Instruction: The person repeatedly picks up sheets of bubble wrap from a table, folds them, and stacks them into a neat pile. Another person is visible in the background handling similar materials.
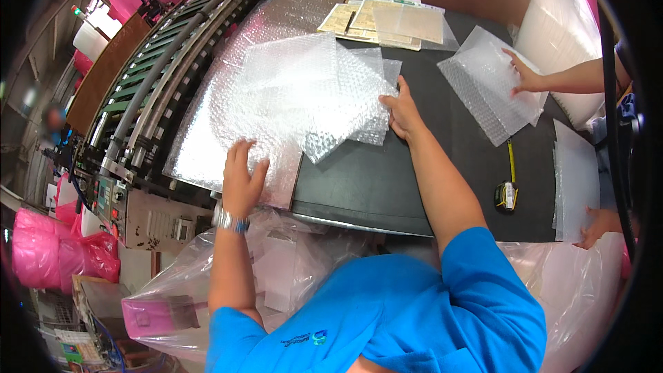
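Observation:
Several clear bubble wrap sheets point(356, 93) lie fanned out and overlapping in front of me. My right hand point(402, 112) grips their right edge, with the thumb on the near side and some fingers hidden. Beneath them, on the left, spreads a large shiny silver bubble sheet point(207, 145). Over its near part is my left hand point(242, 174), fingers apart and nothing held; whether it touches the sheet I cannot tell.
The black tabletop point(352, 190) adjoins a roller conveyor point(148, 69) at left. A yellow tape measure point(506, 195) lies extended at right. A co-worker's hands touch bubble wrap point(483, 90) and a pale sheet stack point(577, 179). Papers point(394, 21) lie at the back.

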A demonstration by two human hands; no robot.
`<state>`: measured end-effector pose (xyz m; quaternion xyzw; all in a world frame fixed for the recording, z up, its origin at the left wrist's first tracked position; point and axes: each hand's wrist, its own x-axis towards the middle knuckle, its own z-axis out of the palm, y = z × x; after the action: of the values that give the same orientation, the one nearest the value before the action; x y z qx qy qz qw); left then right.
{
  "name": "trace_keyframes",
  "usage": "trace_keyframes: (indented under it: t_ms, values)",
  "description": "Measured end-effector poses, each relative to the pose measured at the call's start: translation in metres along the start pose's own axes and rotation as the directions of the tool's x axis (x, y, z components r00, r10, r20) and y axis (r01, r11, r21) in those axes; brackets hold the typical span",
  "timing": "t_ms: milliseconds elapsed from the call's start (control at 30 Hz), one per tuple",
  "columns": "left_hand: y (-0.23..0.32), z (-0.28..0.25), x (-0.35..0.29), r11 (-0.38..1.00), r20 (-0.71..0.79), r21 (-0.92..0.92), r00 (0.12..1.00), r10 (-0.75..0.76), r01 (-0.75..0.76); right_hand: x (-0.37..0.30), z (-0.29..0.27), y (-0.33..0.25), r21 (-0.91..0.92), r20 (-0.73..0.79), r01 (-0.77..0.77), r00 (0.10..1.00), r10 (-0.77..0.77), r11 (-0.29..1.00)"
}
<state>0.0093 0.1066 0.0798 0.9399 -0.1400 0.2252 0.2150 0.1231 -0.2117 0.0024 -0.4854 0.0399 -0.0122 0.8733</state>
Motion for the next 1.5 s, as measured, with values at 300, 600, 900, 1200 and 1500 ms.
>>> trace_keyframes:
  t_ms: [300,600,900,1200,1500]
  values:
    - [-0.029,0.092,0.087,0.883,0.238,0.468,0.958,-0.159,0.030,-0.010,0.001,-0.003,-0.069,0.073,0.088,0.994,-0.083,0.994]
    - [0.048,0.102,0.025,0.996,0.249,0.045,0.967,0.063,-0.077,-0.024,0.001,-0.016,-0.218,-0.025,0.212,0.975,-0.222,0.953]
    - [0.042,0.031,0.043,0.588,-0.223,-0.801,0.967,-0.126,-0.108,-0.089,0.013,-0.116,-0.054,0.387,0.454,0.831,-0.400,0.889]
    - [0.044,0.044,0.022,0.420,0.060,-0.900,0.989,-0.136,0.113,-0.100,-0.012,-0.103,-0.238,0.328,0.375,0.899,-0.289,0.896]
    - [0.027,0.064,0.016,0.397,0.166,-0.903,0.986,-0.032,0.165,-0.107,-0.027,-0.092,-0.159,0.322,0.192,0.937,-0.133,0.968]
